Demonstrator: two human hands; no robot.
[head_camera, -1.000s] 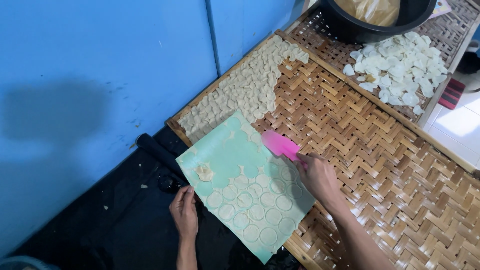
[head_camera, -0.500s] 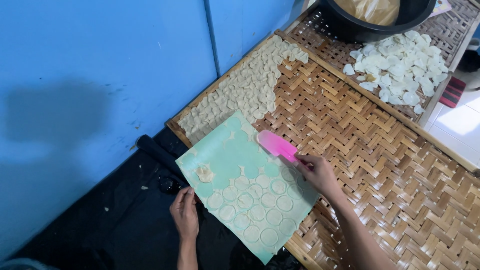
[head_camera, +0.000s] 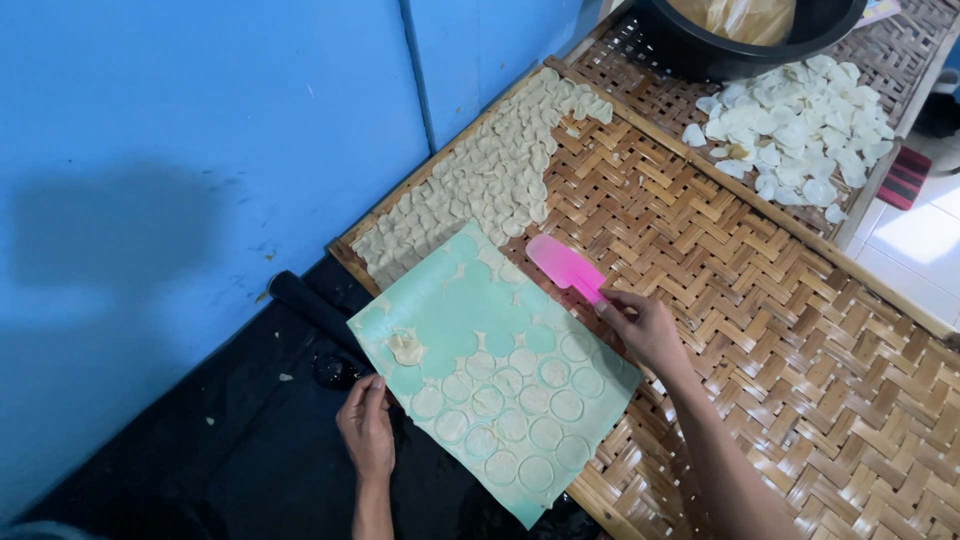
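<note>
— Since a second ago, right hand (head_camera: 645, 330) slid the gripped pink spatula (head_camera: 565, 265) farther up the green sheet (head_camera: 480, 350), off the dough rounds (head_camera: 530, 400).
— Left hand (head_camera: 367, 430)?
— Pinching its near edge, steadying it on the woven tray (head_camera: 800, 330)

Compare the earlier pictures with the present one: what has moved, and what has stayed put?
The right hand has carried the pink scraper up the green mat, towards the laid-out pale pieces. The left hand still holds the mat's near edge; the mat and woven tray have not shifted.
</note>
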